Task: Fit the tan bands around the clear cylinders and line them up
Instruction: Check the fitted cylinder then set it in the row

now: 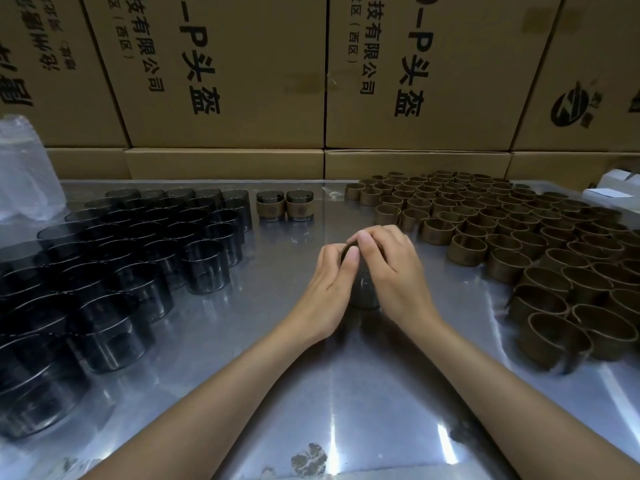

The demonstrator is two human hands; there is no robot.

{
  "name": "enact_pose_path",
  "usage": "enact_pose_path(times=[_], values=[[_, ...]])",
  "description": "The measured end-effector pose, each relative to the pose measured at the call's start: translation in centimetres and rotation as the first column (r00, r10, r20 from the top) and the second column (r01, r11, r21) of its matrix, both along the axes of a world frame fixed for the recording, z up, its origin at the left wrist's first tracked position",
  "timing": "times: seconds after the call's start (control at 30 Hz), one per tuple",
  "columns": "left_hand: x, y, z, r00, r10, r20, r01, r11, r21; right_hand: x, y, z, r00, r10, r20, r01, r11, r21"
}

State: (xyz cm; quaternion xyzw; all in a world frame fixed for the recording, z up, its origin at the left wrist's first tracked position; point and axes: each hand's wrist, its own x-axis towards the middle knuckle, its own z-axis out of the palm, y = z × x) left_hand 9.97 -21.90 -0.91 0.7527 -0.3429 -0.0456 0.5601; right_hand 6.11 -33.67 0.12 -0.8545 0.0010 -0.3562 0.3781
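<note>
Both hands meet at the middle of the metal table (242,341) around one clear dark-tinted cylinder (363,289) that stands on it. My left hand (329,282) grips its left side, thumb on the rim. My right hand (388,265) curls over the top and right side. A tan band on it is mostly hidden by the fingers. Two banded cylinders (284,206) stand side by side at the back centre. Several bare cylinders (138,237) fill the left of the table. Several loose tan bands (502,230) cover the right.
Stacked cardboard boxes (225,81) form a wall behind the table. A crumpled clear plastic bag (24,168) sits at the back left. White boxes (616,188) lie at the far right edge. Bare tabletop lies between the two groups around my forearms.
</note>
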Motion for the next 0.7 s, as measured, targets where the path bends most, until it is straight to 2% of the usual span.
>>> enact_pose_path(times=[0.23,0.4,0.57,0.7], values=[[0.9,0.2,-0.9,0.997,-0.078,-0.004,0.077,0.988,0.13,0.2,0.1,0.1,1.0,-0.025,-0.012,0.026,0.995,0.092],[0.7,0.4,-0.5,0.99,-0.118,0.08,0.106,0.984,0.14,0.1,0.0,0.3,0.996,0.073,-0.055,-0.05,0.936,0.347],[1.1,1.0,0.2,0.996,-0.064,-0.062,0.073,0.984,0.162,0.2,0.0,0.2,0.98,0.143,-0.136,-0.073,0.902,0.425],[0.9,1.2,0.5,0.996,-0.048,-0.076,0.061,0.981,0.184,0.4,-0.7,0.0,0.93,0.247,-0.272,-0.101,0.884,0.457]])
